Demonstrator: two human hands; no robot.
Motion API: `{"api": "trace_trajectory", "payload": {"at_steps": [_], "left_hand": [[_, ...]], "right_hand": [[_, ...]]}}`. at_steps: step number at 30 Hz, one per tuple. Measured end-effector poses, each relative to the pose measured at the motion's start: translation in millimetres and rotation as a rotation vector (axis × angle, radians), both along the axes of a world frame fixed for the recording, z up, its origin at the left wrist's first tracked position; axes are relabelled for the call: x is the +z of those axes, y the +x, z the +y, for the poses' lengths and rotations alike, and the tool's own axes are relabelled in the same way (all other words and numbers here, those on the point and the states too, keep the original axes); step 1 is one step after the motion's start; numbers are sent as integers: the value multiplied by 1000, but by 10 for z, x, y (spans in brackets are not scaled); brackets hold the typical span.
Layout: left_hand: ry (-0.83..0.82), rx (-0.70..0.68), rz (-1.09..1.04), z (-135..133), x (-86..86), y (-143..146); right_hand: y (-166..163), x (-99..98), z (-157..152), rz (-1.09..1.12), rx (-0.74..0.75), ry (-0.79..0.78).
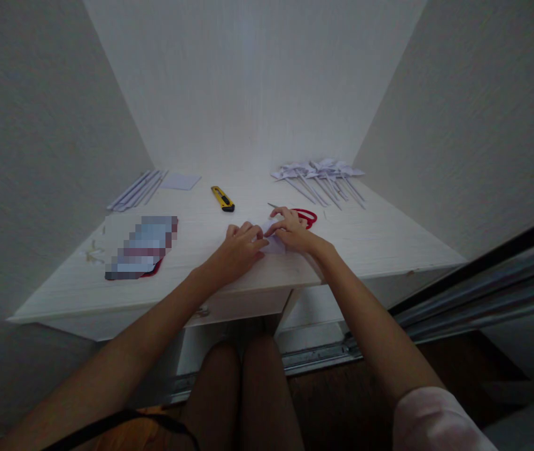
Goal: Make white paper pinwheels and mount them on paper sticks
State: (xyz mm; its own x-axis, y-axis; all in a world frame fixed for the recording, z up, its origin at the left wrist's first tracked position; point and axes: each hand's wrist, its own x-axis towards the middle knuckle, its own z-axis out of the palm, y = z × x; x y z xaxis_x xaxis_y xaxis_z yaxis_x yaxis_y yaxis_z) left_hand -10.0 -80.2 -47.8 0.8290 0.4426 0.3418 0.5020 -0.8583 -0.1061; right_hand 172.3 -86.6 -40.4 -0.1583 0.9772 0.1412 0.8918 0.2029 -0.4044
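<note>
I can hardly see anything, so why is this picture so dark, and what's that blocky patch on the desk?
Head view: dim light, only the pale desk and back wall look bright; head view: the patch left of the left hand is pixelated, unreadable; head view: the wide lens splays the side walls; the right hand and white paper look fairly sharp.

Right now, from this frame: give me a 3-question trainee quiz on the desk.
1. True or false: the left hand and the right hand both touch the folded white paper.
2. Which tool lies just behind the right hand? A) red scissors B) stapler C) ruler
3. Fill in: the utility knife has a ____ body.
Key: 1 true; 2 A; 3 yellow.
</note>
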Motion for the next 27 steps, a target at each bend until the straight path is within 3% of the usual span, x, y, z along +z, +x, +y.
{"api": "trace_trajectory", "payload": {"at_steps": [4,8,15,22,27], "left_hand": [[171,-122,129,55,38,97],[208,-191,179,58,-20,101],[96,-82,132,41,-137,129],[-194,50,-192,104,-108,148],[-229,-4,-227,107,-120,84]], "right_hand": [[-7,29,-11,-25,-14,-32],[-19,56,-13,-46,-12,-63],[10,84,13,-32,-1,-115],[75,100,90,49,-2,-190],[46,69,65,8,-4,-140]]}}
